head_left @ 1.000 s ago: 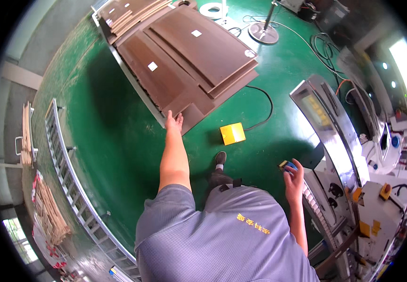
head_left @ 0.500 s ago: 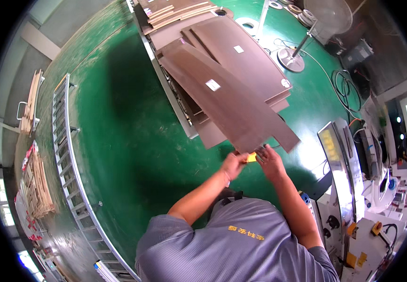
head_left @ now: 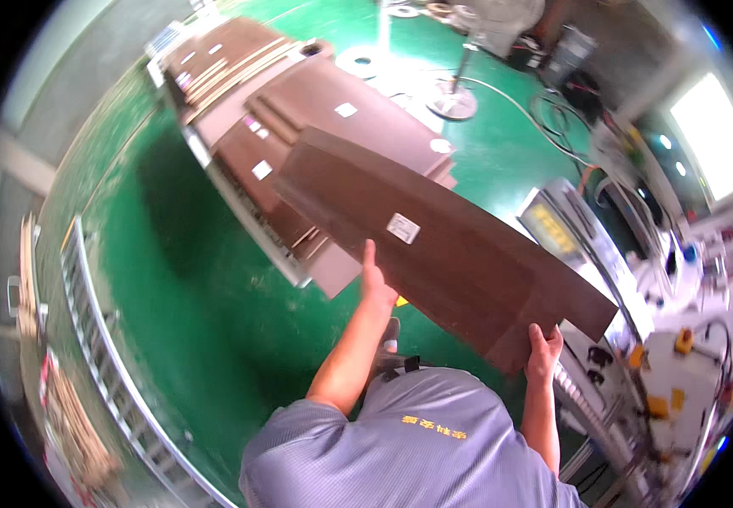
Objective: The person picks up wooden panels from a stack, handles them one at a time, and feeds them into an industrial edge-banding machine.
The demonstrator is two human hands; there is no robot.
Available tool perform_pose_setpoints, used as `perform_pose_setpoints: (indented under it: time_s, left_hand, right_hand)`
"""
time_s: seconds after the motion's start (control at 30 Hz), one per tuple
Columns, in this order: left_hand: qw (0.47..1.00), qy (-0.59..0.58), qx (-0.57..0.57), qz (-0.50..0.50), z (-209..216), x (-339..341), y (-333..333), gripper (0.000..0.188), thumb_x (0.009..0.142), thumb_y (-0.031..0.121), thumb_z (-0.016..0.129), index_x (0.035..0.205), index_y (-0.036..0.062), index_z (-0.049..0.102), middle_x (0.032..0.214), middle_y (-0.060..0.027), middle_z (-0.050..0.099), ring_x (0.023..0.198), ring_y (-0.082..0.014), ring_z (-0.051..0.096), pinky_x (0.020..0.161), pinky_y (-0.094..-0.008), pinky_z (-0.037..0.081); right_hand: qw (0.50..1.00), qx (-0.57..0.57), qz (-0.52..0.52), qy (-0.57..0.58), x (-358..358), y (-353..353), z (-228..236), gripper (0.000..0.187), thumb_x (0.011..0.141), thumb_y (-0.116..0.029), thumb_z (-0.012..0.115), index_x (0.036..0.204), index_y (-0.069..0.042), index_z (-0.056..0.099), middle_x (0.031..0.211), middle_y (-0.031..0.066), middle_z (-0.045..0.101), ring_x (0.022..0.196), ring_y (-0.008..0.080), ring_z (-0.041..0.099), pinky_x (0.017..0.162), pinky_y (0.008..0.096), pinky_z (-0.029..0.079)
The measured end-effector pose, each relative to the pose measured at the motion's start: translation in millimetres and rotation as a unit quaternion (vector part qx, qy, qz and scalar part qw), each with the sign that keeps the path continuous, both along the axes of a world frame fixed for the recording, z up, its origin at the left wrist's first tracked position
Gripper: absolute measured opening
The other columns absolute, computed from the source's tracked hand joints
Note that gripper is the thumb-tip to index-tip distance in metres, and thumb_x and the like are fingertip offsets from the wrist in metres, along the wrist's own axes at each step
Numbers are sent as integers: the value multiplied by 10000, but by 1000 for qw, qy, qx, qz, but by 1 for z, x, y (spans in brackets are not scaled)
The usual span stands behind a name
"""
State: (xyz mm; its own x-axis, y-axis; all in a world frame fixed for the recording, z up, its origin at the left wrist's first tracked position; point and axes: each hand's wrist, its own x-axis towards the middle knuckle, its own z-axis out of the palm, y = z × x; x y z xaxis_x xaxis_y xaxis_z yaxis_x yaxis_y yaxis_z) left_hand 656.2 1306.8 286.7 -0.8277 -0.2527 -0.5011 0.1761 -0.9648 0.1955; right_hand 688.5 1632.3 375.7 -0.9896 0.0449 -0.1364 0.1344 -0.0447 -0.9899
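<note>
A long brown panel (head_left: pixel 460 262) with a white label (head_left: pixel 403 228) is held in front of me, slanting from the upper left to the lower right. One corner at its right end is notched. My left hand (head_left: pixel 376 284) grips the near edge, its thumb lying on top and its other fingers hidden underneath. Beside that hand a small bit of something yellow (head_left: pixel 401 300) shows below the edge. My right hand (head_left: pixel 543 350) is closed on the panel at the notched end, with the fingers mostly hidden below.
Stacked brown panels (head_left: pixel 333 97) lie on a long low bench (head_left: pixel 201 152) ahead. White machinery with a control screen (head_left: pixel 553 224) stands close at the right, near the panel's end. A metal roller conveyor (head_left: pixel 104 356) runs along the left. A fan stand (head_left: pixel 451 102) and coiled cables (head_left: pixel 548 114) are beyond.
The panel has been lifted off the stack and swung right toward the machinery. My hands, earlier close together at its end, are now spread apart along its near edge. The view has turned right.
</note>
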Motion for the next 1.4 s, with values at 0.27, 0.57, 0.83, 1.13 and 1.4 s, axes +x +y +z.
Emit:
perform_pose_setpoints:
  time_s: [0.27, 0.57, 0.83, 1.13, 1.4]
  left_hand:
    - [953, 168, -243, -62, 165, -76, 34, 528, 945, 382, 584, 1286, -13, 505, 1262, -118, 565, 1162, -251, 529, 993, -401, 423]
    - [688, 341, -637, -66, 389, -33, 194, 517, 899, 384, 650, 1158, -59, 584, 979, -135, 690, 774, -222, 683, 698, -312, 545]
    - [145, 683, -698, -161, 379, 101, 423, 411, 735, 338, 809, 827, 6, 587, 747, -167, 597, 661, -276, 596, 612, -349, 482]
    - [-244, 750, -514, -337, 276, 214, 558, 451, 754, 483, 718, 862, 59, 608, 727, -130, 646, 737, -359, 647, 655, -454, 509]
    - [-223, 776, -474, -351, 167, 201, 609, 513, 664, 556, 754, 815, 78, 644, 721, -82, 658, 750, -318, 661, 653, -426, 513]
  right_hand:
    - [981, 132, 139, -37, 100, 37, -2, 287, 912, -151, 645, 1123, 39, 600, 1043, 76, 658, 929, 139, 604, 839, 288, 484]
    - [899, 353, 46, 254, 229, 145, 194, 410, 890, -223, 652, 1236, -18, 571, 1152, 159, 648, 1087, 299, 621, 954, 404, 477]
    - [415, 830, -332, 168, 362, 212, 265, 739, 816, -555, 643, 1326, -49, 469, 1350, 213, 474, 1306, 368, 423, 1074, 544, 348]
    - [642, 645, -402, -106, 434, 247, 109, 583, 793, -616, 599, 640, -62, 505, 591, 119, 539, 537, 337, 556, 482, 429, 398]
    - [698, 539, -418, -219, 420, 265, 50, 675, 884, -631, 491, 586, -25, 521, 558, 171, 509, 572, 415, 531, 520, 477, 394]
